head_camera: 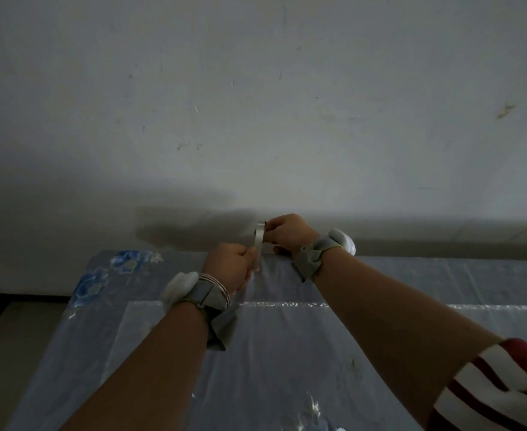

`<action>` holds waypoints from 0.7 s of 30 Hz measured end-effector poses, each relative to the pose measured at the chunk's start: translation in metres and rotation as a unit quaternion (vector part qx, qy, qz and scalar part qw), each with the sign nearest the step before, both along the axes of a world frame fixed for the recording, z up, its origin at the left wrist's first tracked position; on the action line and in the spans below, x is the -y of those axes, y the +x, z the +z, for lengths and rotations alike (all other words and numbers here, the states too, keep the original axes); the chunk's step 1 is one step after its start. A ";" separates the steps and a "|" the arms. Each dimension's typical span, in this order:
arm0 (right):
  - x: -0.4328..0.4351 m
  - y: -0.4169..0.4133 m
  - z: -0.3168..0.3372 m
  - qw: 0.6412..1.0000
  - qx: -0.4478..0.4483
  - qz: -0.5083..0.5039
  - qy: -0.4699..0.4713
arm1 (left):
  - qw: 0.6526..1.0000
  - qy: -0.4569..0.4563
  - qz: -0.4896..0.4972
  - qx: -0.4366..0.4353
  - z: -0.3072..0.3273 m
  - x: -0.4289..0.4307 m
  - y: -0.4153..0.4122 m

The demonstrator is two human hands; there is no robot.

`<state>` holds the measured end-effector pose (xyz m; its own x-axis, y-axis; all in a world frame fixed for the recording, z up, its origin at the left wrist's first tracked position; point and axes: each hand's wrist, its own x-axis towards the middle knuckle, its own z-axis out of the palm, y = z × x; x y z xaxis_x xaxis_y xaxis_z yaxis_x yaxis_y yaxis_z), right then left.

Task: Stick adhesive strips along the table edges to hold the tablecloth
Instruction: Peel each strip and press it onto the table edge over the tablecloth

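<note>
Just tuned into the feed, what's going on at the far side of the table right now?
A person is holding a band of adhesive tape between both hands, just above the table's far edge by the wall. The left hand grips its lower end and the right hand pinches the upper end. The tape does not look pressed down yet onto the clear plastic tablecloth. It is too small to tell whether it is a roll or a cut strip.

— What covers the table [442, 259]?
— A tablecloth [100, 306] printed with blue flowers; over that, a creased clear plastic sheet [287, 353]; the far edge meets the wall [256, 88].
</note>
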<state>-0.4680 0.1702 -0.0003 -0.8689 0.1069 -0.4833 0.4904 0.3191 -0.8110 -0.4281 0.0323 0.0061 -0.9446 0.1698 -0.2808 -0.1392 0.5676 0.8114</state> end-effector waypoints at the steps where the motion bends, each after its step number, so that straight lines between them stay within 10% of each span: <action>1: 0.000 0.001 -0.001 1.000 -0.008 -0.001 0.006 | 1.000 -0.005 0.002 -0.008 -0.001 0.000 0.000; 21: 0.013 -0.011 0.003 0.892 0.029 0.261 0.367 | 0.980 -0.167 -0.051 -0.095 0.000 -0.008 0.001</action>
<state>-0.4787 0.1574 0.0029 -0.8682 0.0011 -0.4962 0.1536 0.9514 -0.2667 -0.4270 0.0406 0.0063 -0.9681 0.1949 -0.1574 0.0681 0.8095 0.5832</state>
